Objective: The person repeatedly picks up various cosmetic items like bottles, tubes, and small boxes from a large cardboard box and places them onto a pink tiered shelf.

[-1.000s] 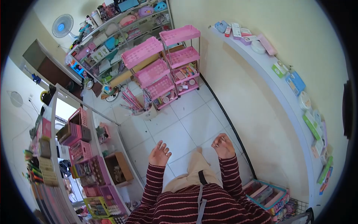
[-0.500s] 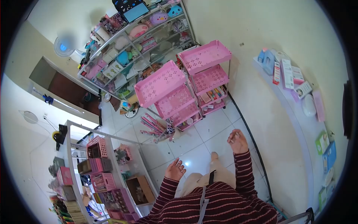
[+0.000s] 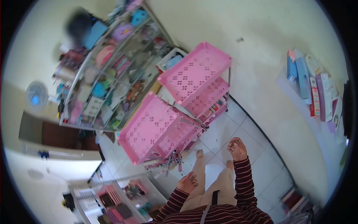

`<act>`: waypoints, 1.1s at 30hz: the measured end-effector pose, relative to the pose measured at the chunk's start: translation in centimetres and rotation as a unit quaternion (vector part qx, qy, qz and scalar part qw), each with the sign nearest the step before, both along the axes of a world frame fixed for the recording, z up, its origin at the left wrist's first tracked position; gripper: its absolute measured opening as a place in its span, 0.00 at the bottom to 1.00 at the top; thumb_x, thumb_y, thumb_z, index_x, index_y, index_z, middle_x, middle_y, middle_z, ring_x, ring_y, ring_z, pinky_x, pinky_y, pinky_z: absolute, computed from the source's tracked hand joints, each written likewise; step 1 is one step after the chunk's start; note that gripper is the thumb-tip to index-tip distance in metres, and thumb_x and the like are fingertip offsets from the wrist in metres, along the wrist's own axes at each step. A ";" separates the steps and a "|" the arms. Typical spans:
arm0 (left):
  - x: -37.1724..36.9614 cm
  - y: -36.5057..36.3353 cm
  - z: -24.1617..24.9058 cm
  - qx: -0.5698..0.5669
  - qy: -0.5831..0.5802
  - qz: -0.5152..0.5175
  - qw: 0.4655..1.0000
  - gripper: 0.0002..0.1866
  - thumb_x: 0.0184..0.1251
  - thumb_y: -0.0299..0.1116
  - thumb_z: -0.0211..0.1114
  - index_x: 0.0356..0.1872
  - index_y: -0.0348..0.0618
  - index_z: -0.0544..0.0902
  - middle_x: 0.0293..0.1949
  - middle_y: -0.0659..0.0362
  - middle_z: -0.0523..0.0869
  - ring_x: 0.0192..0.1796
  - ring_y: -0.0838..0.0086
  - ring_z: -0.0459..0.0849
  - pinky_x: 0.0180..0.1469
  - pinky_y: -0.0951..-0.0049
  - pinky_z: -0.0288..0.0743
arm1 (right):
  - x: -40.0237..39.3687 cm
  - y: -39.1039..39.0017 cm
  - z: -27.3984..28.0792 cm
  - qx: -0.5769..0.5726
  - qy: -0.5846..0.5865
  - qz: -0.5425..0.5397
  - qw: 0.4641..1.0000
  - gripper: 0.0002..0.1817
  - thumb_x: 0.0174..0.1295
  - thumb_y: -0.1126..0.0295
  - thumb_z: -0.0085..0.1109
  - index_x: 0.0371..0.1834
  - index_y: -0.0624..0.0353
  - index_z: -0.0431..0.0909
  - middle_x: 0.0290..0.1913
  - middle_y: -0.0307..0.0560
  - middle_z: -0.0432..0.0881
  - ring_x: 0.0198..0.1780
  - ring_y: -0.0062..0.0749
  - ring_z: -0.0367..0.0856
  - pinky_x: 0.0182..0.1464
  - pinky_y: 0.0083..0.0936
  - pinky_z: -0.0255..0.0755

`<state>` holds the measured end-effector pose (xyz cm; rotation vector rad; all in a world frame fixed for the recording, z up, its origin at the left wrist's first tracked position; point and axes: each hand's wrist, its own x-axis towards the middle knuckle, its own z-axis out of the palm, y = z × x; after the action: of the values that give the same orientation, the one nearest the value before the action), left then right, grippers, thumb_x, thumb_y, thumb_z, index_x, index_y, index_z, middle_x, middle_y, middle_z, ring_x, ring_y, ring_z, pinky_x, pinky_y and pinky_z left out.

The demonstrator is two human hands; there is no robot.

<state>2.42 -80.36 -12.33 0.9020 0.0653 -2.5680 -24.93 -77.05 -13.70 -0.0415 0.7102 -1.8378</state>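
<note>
My left hand (image 3: 187, 182) hangs in front of my left thigh, its fingers loosely bent and apart, with nothing visible in it. Held out over the floor, my right hand (image 3: 237, 149) has half-curled, parted fingers and also appears to hold nothing. Ahead stand two pink tiered trolleys with perforated trays. The left trolley (image 3: 147, 127) is nearest to my left hand, but neither hand touches it. Behind it to the right is the other trolley (image 3: 197, 74), with small packs on its lowest tier.
A glass cabinet (image 3: 108, 82) full of goods lines the far left. Several boxes (image 3: 323, 97) stand on the white ledge (image 3: 298, 95) at right. Lower left is a shelf with pink baskets (image 3: 108, 196). Tiled floor (image 3: 220, 130) lies between the trolleys and my legs.
The view has turned and come closer to the trolleys, which now look larger. My legs have stepped forward. Both hands stay raised, apart from everything.
</note>
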 end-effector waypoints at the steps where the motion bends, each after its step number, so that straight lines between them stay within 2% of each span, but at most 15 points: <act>1: -0.5 -1.2 -1.0 0.029 -0.018 -0.027 0.999 0.14 0.53 0.35 0.49 0.42 0.43 0.68 0.33 0.60 0.73 0.32 0.73 0.69 0.35 0.74 0.61 | 0.3 -0.4 -1.1 0.016 -0.006 -0.023 1.000 0.13 0.45 0.72 0.50 0.35 0.61 0.65 0.26 0.43 0.69 0.30 0.26 0.67 0.34 0.19 0.63; 5: -2.6 -6.5 -6.5 0.041 -0.037 -0.133 0.990 0.13 0.55 0.33 0.48 0.42 0.42 0.68 0.33 0.58 0.74 0.32 0.72 0.71 0.35 0.74 0.64 | 1.3 -3.0 -6.3 0.035 0.010 -0.073 0.997 0.12 0.46 0.73 0.49 0.35 0.61 0.65 0.26 0.42 0.69 0.30 0.25 0.67 0.33 0.18 0.63; 8: -5.7 -9.2 -10.4 0.072 -0.063 -0.152 0.984 0.13 0.56 0.33 0.47 0.41 0.42 0.68 0.33 0.58 0.74 0.32 0.72 0.71 0.35 0.73 0.65 | 0.8 -5.3 -11.6 0.080 0.049 -0.088 0.992 0.11 0.48 0.73 0.48 0.36 0.61 0.66 0.27 0.41 0.70 0.30 0.23 0.69 0.32 0.15 0.63; 9: -7.1 -10.2 -12.1 0.106 -0.026 -0.150 0.983 0.11 0.56 0.33 0.47 0.39 0.42 0.69 0.33 0.58 0.74 0.33 0.71 0.71 0.36 0.72 0.67 | 0.4 -6.3 -13.5 0.117 0.067 -0.071 0.988 0.11 0.48 0.72 0.48 0.36 0.60 0.66 0.28 0.40 0.71 0.30 0.21 0.69 0.32 0.14 0.63; 12: -11.2 -12.9 -19.5 0.039 -0.001 -0.175 0.984 0.12 0.55 0.32 0.49 0.41 0.40 0.67 0.38 0.56 0.72 0.38 0.70 0.71 0.39 0.71 0.68 | -1.7 -9.9 -21.3 0.166 0.156 -0.054 0.972 0.10 0.49 0.70 0.48 0.36 0.60 0.67 0.29 0.39 0.72 0.30 0.19 0.69 0.32 0.13 0.63; 13: -12.9 -13.9 -21.2 -0.023 -0.119 -0.189 0.974 0.13 0.53 0.29 0.50 0.42 0.40 0.66 0.37 0.56 0.71 0.38 0.71 0.71 0.39 0.72 0.68 | -2.5 -11.2 -23.2 0.167 0.208 -0.043 0.963 0.10 0.49 0.70 0.49 0.35 0.59 0.67 0.29 0.38 0.72 0.30 0.19 0.69 0.32 0.14 0.63; 14: -14.4 -15.0 -23.9 -0.081 -0.149 -0.183 0.969 0.14 0.52 0.27 0.51 0.42 0.41 0.66 0.36 0.57 0.71 0.38 0.72 0.71 0.39 0.72 0.69 | -3.1 -12.7 -25.2 0.166 0.258 -0.029 0.951 0.10 0.49 0.70 0.49 0.35 0.59 0.67 0.29 0.38 0.72 0.30 0.18 0.69 0.32 0.15 0.63; 17: -19.1 -19.0 -31.1 -0.260 -0.232 -0.119 0.930 0.14 0.45 0.26 0.56 0.36 0.42 0.66 0.30 0.61 0.70 0.34 0.77 0.71 0.35 0.77 0.70 | -4.0 -16.8 -30.0 0.228 0.434 -0.039 0.871 0.11 0.45 0.72 0.52 0.34 0.58 0.67 0.28 0.40 0.71 0.30 0.22 0.69 0.32 0.18 0.64; 18: -20.7 -20.1 -31.6 -0.280 -0.313 -0.096 0.902 0.07 0.49 0.28 0.52 0.30 0.40 0.69 0.30 0.60 0.71 0.33 0.74 0.72 0.38 0.76 0.69 | -4.3 -17.9 -31.4 0.225 0.486 -0.037 0.843 0.12 0.43 0.72 0.52 0.34 0.57 0.67 0.29 0.42 0.71 0.31 0.26 0.70 0.33 0.20 0.64; 20: -22.4 -23.0 -33.8 -0.263 -0.346 -0.103 0.895 0.08 0.48 0.29 0.52 0.31 0.40 0.69 0.31 0.59 0.71 0.33 0.74 0.72 0.37 0.75 0.69 | -4.3 -20.2 -34.0 0.259 0.605 -0.077 0.749 0.14 0.40 0.73 0.50 0.34 0.57 0.67 0.31 0.44 0.70 0.33 0.36 0.70 0.36 0.24 0.64; 22: -23.1 -25.9 -37.4 -0.198 -0.391 -0.112 0.892 0.10 0.48 0.32 0.53 0.32 0.42 0.69 0.29 0.59 0.71 0.31 0.75 0.71 0.34 0.74 0.68 | -3.9 -22.2 -36.7 0.322 0.680 -0.104 0.650 0.15 0.40 0.76 0.49 0.36 0.57 0.66 0.35 0.46 0.69 0.36 0.38 0.70 0.39 0.30 0.63; 23: -23.3 -26.2 -38.5 -0.195 -0.404 -0.118 0.886 0.10 0.48 0.32 0.53 0.32 0.42 0.69 0.29 0.59 0.71 0.31 0.75 0.71 0.34 0.74 0.68 | -3.6 -22.7 -37.7 0.327 0.669 -0.099 0.660 0.15 0.40 0.76 0.49 0.36 0.57 0.66 0.35 0.46 0.69 0.36 0.38 0.70 0.39 0.30 0.63; 25: -23.9 -26.2 -38.6 -0.171 -0.446 -0.114 0.871 0.12 0.47 0.36 0.53 0.34 0.44 0.70 0.30 0.59 0.72 0.30 0.75 0.70 0.32 0.75 0.66 | -2.6 -23.3 -38.9 0.403 0.675 -0.048 0.616 0.15 0.42 0.73 0.48 0.37 0.56 0.65 0.36 0.45 0.69 0.37 0.38 0.70 0.36 0.33 0.63; 28: -24.7 -25.9 -37.4 -0.124 -0.483 -0.162 0.852 0.14 0.48 0.40 0.52 0.36 0.47 0.69 0.29 0.60 0.73 0.29 0.76 0.69 0.30 0.77 0.65 | -1.7 -23.7 -39.4 0.427 0.656 -0.068 0.619 0.14 0.43 0.71 0.48 0.36 0.54 0.65 0.35 0.43 0.69 0.37 0.37 0.70 0.34 0.32 0.63; 33: -24.7 -25.4 -36.8 -0.135 -0.509 -0.160 0.835 0.15 0.49 0.45 0.51 0.35 0.49 0.69 0.28 0.64 0.74 0.27 0.80 0.69 0.24 0.81 0.62 | -2.2 -24.4 -39.3 0.442 0.636 -0.080 0.627 0.11 0.42 0.71 0.49 0.33 0.53 0.67 0.30 0.39 0.70 0.34 0.36 0.70 0.35 0.32 0.63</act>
<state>-22.27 -105.76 -49.10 2.1377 -0.7854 -1.9190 -27.09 -101.45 -53.02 -0.6995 2.6140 -1.1457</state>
